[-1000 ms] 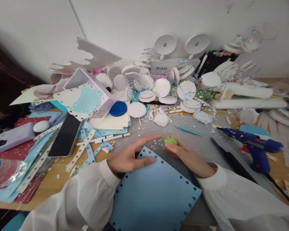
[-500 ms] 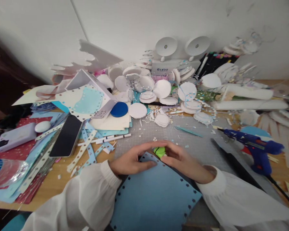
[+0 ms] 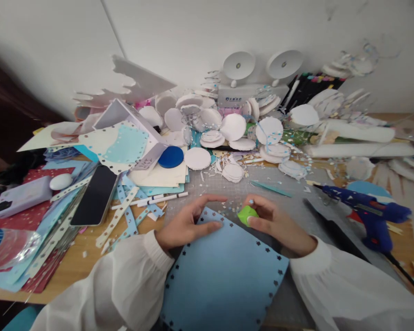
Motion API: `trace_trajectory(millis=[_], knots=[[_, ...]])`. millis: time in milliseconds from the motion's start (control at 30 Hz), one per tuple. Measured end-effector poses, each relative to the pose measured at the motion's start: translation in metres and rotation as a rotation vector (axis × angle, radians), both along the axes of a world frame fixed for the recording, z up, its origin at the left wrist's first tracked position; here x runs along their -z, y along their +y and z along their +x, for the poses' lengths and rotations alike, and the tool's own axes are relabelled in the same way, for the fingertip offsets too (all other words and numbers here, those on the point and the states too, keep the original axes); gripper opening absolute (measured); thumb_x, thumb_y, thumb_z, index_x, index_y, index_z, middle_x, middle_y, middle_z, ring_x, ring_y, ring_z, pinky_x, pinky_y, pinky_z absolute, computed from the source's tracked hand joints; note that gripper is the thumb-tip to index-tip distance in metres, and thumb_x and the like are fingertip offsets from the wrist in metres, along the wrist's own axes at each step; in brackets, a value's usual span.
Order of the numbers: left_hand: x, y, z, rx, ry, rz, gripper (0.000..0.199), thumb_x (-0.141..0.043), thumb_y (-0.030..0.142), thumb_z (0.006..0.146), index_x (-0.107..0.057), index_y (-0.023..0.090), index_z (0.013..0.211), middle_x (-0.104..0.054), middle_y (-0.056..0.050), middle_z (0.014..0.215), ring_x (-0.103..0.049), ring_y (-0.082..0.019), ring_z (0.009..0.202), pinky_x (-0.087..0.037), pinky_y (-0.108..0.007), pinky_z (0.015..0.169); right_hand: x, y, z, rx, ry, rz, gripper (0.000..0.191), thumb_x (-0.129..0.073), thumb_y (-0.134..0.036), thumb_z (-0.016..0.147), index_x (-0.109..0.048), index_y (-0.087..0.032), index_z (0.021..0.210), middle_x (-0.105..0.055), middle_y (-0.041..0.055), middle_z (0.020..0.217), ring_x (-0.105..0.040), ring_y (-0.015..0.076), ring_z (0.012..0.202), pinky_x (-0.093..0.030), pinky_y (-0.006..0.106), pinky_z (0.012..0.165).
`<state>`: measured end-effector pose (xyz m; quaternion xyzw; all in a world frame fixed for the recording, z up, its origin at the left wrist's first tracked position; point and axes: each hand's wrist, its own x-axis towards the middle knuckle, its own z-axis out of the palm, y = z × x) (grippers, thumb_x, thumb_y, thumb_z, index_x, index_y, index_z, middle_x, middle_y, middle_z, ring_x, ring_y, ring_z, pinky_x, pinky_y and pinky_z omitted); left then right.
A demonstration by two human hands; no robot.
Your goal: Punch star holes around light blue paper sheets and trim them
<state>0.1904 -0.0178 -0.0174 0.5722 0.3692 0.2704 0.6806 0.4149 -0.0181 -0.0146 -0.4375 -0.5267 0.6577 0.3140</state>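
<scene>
A sheet of light blue paper (image 3: pixel 221 276) with small flower-shaped holes along its edges lies in front of me, one corner pointing away. My left hand (image 3: pixel 189 223) grips it near that far corner, thumb on top and forefinger stretched out beyond the edge. In my right hand (image 3: pixel 276 223) is a small bright green paper punch (image 3: pixel 246 214), pinched between thumb and fingers. The punch is just right of the far corner, apart from the sheet.
A blue glue gun (image 3: pixel 369 209) and a black knife (image 3: pixel 331 225) lie to the right on the grey cutting mat (image 3: pixel 224 188). Teal tweezers (image 3: pixel 271 188) rest beyond my hands. A phone (image 3: pixel 94 195) and punched strips are on the left; white discs (image 3: pixel 197 158) pile up behind.
My right hand has moved the green punch right, away from the paper's corner. My hands, close together before, are now apart. The left hand keeps hold of the paper.
</scene>
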Motion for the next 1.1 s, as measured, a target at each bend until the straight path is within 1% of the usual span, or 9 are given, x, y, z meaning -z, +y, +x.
trace_trajectory(millis=[33, 100, 267, 367, 467, 633, 767, 933, 1100], knots=[[0.0, 0.0, 0.0, -0.008, 0.009, -0.015, 0.048, -0.065, 0.029, 0.081, -0.049, 0.02, 0.126, -0.052, 0.003, 0.067, -0.046, -0.008, 0.054, -0.037, -0.016, 0.048, 0.0, 0.001, 0.002, -0.002, -0.028, 0.011, 0.045, -0.071, -0.056, 0.065, -0.043, -0.022, 0.072, -0.041, -0.005, 0.065, -0.04, 0.0106, 0.058, -0.034, 0.023, 0.051], [0.001, 0.001, 0.0, -0.01, 0.016, -0.02, 0.042, -0.067, 0.031, 0.08, -0.055, 0.018, 0.118, -0.05, 0.003, 0.067, -0.044, -0.007, 0.054, -0.036, -0.016, 0.048, 0.0, 0.003, 0.003, -0.023, -0.074, 0.029, 0.048, -0.068, -0.061, 0.065, -0.042, -0.021, 0.068, -0.038, -0.0051, 0.063, -0.037, 0.0107, 0.057, -0.032, 0.023, 0.05], [0.003, 0.002, 0.001, 0.002, -0.008, -0.042, 0.033, -0.068, 0.032, 0.079, -0.06, 0.015, 0.106, -0.054, 0.0, 0.074, -0.048, -0.009, 0.06, -0.038, -0.017, 0.053, 0.003, 0.003, 0.001, -0.099, -0.082, 0.01, 0.045, -0.065, -0.058, 0.07, -0.04, -0.021, 0.067, -0.035, -0.0059, 0.062, -0.033, 0.0094, 0.055, -0.028, 0.022, 0.048], [0.002, 0.002, 0.001, 0.003, -0.012, -0.053, 0.032, -0.068, 0.032, 0.079, -0.06, 0.015, 0.105, -0.055, 0.001, 0.072, -0.048, -0.008, 0.058, -0.038, -0.017, 0.052, 0.003, 0.002, 0.0, -0.115, -0.088, 0.031, 0.044, -0.064, -0.056, 0.071, -0.039, -0.021, 0.066, -0.033, -0.0062, 0.061, -0.032, 0.0093, 0.055, -0.028, 0.021, 0.048], [0.001, 0.002, 0.001, 0.008, -0.017, -0.042, 0.031, -0.068, 0.033, 0.079, -0.061, 0.014, 0.103, -0.055, 0.0, 0.073, -0.048, -0.009, 0.059, -0.039, -0.017, 0.053, 0.004, 0.002, 0.0, -0.092, -0.106, 0.039, 0.045, -0.065, -0.058, 0.07, -0.039, -0.021, 0.066, -0.032, -0.0062, 0.061, -0.031, 0.0093, 0.055, -0.028, 0.021, 0.047], [0.001, 0.003, 0.001, 0.017, 0.001, -0.032, 0.029, -0.066, 0.032, 0.081, -0.062, 0.013, 0.102, -0.056, -0.001, 0.075, -0.048, -0.009, 0.062, -0.039, -0.017, 0.054, 0.006, 0.0, -0.001, -0.07, -0.097, -0.018, 0.046, -0.065, -0.06, 0.069, -0.04, -0.021, 0.069, -0.034, -0.006, 0.062, -0.033, 0.0094, 0.054, -0.029, 0.021, 0.048], [0.002, 0.003, 0.0, 0.025, 0.0, -0.008, 0.027, -0.066, 0.033, 0.08, -0.062, 0.013, 0.099, -0.055, -0.001, 0.074, -0.049, -0.009, 0.063, -0.039, -0.018, 0.056, 0.008, -0.001, -0.001, -0.074, -0.067, -0.05, 0.044, -0.065, -0.058, 0.071, -0.04, -0.021, 0.071, -0.034, -0.006, 0.062, -0.034, 0.0091, 0.054, -0.029, 0.021, 0.047], [0.001, 0.003, 0.0, 0.008, -0.012, 0.006, 0.026, -0.066, 0.033, 0.079, -0.063, 0.014, 0.096, -0.054, -0.002, 0.076, -0.048, -0.01, 0.064, -0.039, -0.018, 0.056, 0.011, -0.001, 0.001, -0.093, -0.051, -0.024, 0.042, -0.07, -0.054, 0.069, -0.044, -0.021, 0.074, -0.037, -0.0053, 0.065, -0.038, 0.0097, 0.056, -0.032, 0.021, 0.049], [0.0, 0.003, 0.0, 0.003, -0.042, 0.0, 0.023, -0.067, 0.03, 0.079, -0.063, 0.013, 0.094, -0.055, -0.002, 0.077, -0.049, -0.01, 0.066, -0.04, -0.018, 0.058, 0.009, 0.001, 0.001, -0.115, -0.061, -0.009, 0.043, -0.071, -0.054, 0.068, -0.044, -0.021, 0.077, -0.042, -0.0042, 0.068, -0.04, 0.011, 0.06, -0.034, 0.022, 0.052]])
